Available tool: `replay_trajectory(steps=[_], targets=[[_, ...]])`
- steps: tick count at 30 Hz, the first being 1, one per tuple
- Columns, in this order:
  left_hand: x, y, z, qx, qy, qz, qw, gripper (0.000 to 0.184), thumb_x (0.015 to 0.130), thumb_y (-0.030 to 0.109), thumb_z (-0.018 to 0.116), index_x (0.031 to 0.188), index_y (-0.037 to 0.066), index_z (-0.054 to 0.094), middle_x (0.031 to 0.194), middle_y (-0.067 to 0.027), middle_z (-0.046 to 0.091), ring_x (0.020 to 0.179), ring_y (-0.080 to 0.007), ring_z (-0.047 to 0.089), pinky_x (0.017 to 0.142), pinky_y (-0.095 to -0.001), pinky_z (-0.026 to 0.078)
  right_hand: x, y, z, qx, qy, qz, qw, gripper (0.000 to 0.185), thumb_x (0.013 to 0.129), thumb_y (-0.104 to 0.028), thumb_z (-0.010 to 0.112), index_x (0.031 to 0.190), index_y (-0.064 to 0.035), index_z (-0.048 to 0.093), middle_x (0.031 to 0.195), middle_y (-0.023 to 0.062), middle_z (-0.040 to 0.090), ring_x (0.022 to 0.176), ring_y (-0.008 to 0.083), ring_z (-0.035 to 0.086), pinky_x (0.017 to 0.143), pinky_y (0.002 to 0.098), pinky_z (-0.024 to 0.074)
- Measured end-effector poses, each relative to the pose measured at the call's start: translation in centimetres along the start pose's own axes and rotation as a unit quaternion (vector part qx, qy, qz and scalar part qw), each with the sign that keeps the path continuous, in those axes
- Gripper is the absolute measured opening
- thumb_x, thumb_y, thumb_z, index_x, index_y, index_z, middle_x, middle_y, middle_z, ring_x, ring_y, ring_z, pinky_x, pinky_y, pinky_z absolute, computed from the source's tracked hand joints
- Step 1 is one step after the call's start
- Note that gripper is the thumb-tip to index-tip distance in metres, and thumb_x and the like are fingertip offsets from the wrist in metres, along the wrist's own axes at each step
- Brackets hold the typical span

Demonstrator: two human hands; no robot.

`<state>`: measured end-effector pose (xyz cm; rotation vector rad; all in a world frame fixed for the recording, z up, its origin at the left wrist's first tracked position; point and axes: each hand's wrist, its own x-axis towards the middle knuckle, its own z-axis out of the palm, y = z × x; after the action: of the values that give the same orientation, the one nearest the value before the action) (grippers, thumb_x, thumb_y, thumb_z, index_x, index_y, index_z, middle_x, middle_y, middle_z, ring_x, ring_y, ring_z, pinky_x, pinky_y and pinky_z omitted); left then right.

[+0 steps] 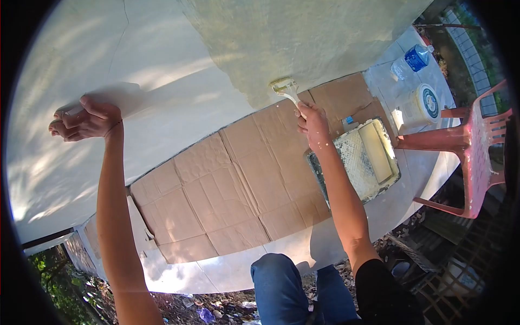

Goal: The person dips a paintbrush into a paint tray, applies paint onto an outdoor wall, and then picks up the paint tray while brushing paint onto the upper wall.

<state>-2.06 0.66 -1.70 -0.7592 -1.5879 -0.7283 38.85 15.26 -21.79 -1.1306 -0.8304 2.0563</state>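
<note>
My right hand (313,125) grips the pale handle of a paintbrush (285,88), whose bristles touch the lower part of the wall (162,65). Around and above the brush the wall has a darker, greenish coat (271,38); farther left it is pale. On that pale part rests my left hand (86,120), fingers curled, and whether something small is in them I cannot make out. Below my right hand a paint-smeared tray (365,154) with cream paint in its well lies partly on flattened cardboard (233,189), some of it hidden behind my forearm.
At the right stand a white bucket (420,107) with a green label, a water bottle (413,61) with a blue label and a red plastic chair (471,146). The tiled ledge (233,271) ends above ground strewn with litter, near my knees.
</note>
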Motion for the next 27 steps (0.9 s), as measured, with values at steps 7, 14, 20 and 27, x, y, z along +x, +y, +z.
replay_trajectory(steps=[7,14,20,27], targets=[[0.0,-0.5,0.1,0.001,0.002,0.002,1.000,0.059,0.086,0.041,0.047,0.122,-0.002,0.030,0.130,-0.0288,0.029,0.133,-0.0399,0.013,0.106,-0.0586,0.008,-2.6,2.2,-3.6,-0.019,0.048,0.062,0.997,0.015,0.094,-0.019,0.056,0.103,-0.0066,0.060,0.070,-0.0027,0.051,0.044,0.0022,0.032,0.041,0.0220,0.0280],[-0.1,0.3,-0.2,-0.009,0.001,0.005,1.000,0.061,0.085,0.042,0.048,0.123,-0.002,0.030,0.132,-0.0296,0.029,0.132,-0.0420,0.013,0.106,-0.0592,0.009,5.2,7.6,-1.5,-0.049,0.096,0.038,0.993,0.009,0.093,-0.016,0.058,0.097,-0.0082,0.058,0.069,-0.0025,0.051,0.044,0.0034,0.030,0.039,0.0229,0.0263],[-0.1,0.0,0.0,0.002,0.001,0.000,1.000,0.062,0.086,0.042,0.048,0.126,-0.002,0.030,0.132,-0.0298,0.028,0.132,-0.0421,0.013,0.105,-0.0592,0.009,-3.0,1.4,-0.4,0.051,0.057,-0.005,0.997,0.012,0.092,-0.016,0.058,0.097,-0.0058,0.059,0.069,-0.0021,0.051,0.044,0.0037,0.031,0.040,0.0231,0.0268],[-0.1,-0.4,0.1,-0.003,0.008,0.005,1.000,0.064,0.086,0.044,0.048,0.127,-0.002,0.031,0.132,-0.0303,0.026,0.134,-0.0415,0.011,0.106,-0.0590,0.009,7.2,8.8,-3.1,-0.082,0.141,0.097,0.982,0.011,0.089,-0.016,0.058,0.093,-0.0059,0.059,0.068,-0.0014,0.050,0.044,0.0058,0.033,0.040,0.0233,0.0290]])
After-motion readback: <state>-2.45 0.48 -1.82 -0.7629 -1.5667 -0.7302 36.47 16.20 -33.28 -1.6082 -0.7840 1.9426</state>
